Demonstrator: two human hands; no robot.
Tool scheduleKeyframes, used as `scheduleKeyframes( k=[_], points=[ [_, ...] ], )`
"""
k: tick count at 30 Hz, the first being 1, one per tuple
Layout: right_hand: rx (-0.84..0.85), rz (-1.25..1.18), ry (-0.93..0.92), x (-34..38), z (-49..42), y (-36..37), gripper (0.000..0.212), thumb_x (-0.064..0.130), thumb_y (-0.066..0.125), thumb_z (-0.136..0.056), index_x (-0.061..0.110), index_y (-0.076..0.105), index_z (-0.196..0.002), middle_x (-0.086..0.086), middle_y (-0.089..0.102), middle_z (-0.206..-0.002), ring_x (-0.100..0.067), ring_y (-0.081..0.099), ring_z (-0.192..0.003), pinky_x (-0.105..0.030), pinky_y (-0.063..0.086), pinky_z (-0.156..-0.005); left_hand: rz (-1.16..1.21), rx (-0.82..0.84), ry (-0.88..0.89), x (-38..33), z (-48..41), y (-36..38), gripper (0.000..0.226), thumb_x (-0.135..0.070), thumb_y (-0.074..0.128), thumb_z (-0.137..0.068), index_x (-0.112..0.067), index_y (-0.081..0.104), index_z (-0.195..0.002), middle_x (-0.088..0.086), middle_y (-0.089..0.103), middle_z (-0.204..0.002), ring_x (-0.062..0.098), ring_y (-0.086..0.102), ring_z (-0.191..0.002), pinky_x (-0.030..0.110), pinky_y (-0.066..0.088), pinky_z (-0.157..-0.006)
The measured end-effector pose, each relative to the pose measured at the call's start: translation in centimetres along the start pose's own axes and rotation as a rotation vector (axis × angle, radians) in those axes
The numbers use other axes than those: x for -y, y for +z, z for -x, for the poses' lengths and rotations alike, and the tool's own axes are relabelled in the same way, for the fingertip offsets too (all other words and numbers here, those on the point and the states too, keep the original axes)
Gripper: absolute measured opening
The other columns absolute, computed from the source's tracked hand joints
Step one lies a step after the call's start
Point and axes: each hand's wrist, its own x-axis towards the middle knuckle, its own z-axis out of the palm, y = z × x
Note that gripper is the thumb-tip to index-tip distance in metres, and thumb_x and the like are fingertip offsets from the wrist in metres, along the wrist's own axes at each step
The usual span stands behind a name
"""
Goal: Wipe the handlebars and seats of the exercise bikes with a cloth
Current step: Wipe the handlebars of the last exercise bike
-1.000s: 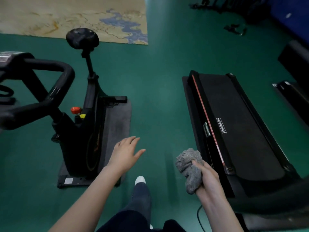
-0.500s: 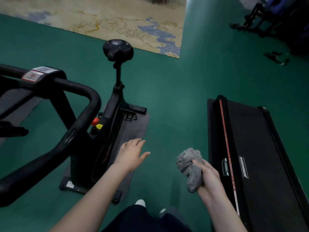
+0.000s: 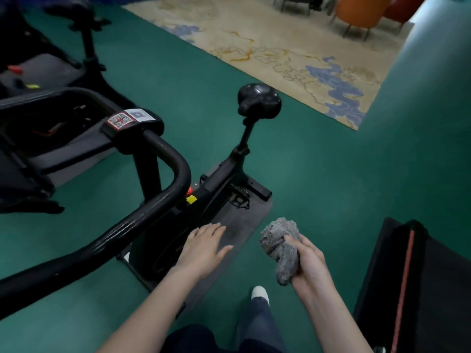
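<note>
A black exercise bike stands left of centre on a dark mat. Its thick black handlebar [image 3: 142,215] sweeps across the lower left, close to the camera. Its black seat [image 3: 258,100] sits on a post farther back. My right hand [image 3: 309,261] grips a crumpled grey cloth [image 3: 280,247], held in the air to the right of the bike. My left hand [image 3: 204,247] hovers flat with fingers spread, just right of the handlebar and above the bike's frame, touching nothing.
A second bike with its seat [image 3: 74,10] stands at the far left. A black treadmill [image 3: 420,284] with a red stripe lies at the lower right. A patterned beige rug [image 3: 280,44] and orange chairs [image 3: 362,11] are beyond. Green floor [image 3: 344,179] lies between the machines.
The view has swung left and up, bringing the bike's handlebar and seat nearer the centre and pushing the treadmill to the edge. Both hands keep their pose; the cloth stays in my right hand.
</note>
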Motion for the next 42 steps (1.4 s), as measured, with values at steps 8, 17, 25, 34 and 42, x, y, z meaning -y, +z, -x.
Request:
scheduleKeyframes(
  k=[8,17,25,34,42],
  points=[
    [0.171,0.155,0.051,8.6,-8.2,-1.3,0.016,-0.003,0.057,-0.086,0.006,0.067,-0.095,-0.006,0.075,-0.080,-0.014,0.070,-0.067,-0.024,0.053,-0.058,0.118,-0.118,-0.250,-5.6,-5.0,-0.1,0.062,-0.056,0.034,-0.095,-0.023,0.027,-0.148,-0.005,0.026,-0.155,0.012,0.020,-0.143,0.032,0.015,-0.117],
    [0.336,0.257,0.159,12.3,-13.3,-1.3,0.015,-0.004,0.058,-0.085,0.004,0.065,-0.096,-0.007,0.074,-0.079,-0.015,0.070,-0.067,-0.028,0.056,-0.067,0.181,-0.211,-0.453,-9.8,-7.1,0.2,0.063,-0.057,0.033,-0.095,-0.023,0.026,-0.148,-0.004,0.025,-0.155,0.014,0.020,-0.143,0.032,0.016,-0.117],
    [0.421,0.312,0.233,12.4,-15.5,2.2,0.016,-0.006,0.056,-0.087,0.007,0.065,-0.090,-0.004,0.074,-0.072,-0.013,0.069,-0.062,-0.022,0.055,-0.055,0.221,-0.255,-0.582,-8.6,-7.8,0.1,0.063,-0.056,0.036,-0.094,-0.022,0.029,-0.147,-0.003,0.028,-0.154,0.015,0.022,-0.142,0.033,0.018,-0.116],
    [0.479,0.394,0.257,12.5,-18.5,8.1,0.013,-0.003,0.057,-0.087,0.005,0.066,-0.093,-0.010,0.073,-0.079,-0.018,0.070,-0.065,-0.028,0.057,-0.056,0.249,-0.281,-0.644,-4.5,-10.5,-0.9,0.063,-0.056,0.035,-0.095,-0.023,0.027,-0.148,-0.004,0.027,-0.155,0.015,0.021,-0.143,0.034,0.018,-0.116],
    [0.652,0.489,0.201,12.8,-19.2,15.1,0.016,0.002,0.058,-0.088,0.007,0.068,-0.099,-0.010,0.074,-0.090,-0.018,0.070,-0.077,-0.033,0.053,-0.074,0.322,-0.335,-0.774,-1.7,-9.9,-1.0,0.063,-0.055,0.036,-0.095,-0.023,0.027,-0.148,-0.004,0.028,-0.154,0.014,0.021,-0.143,0.032,0.018,-0.117]
  ],
)
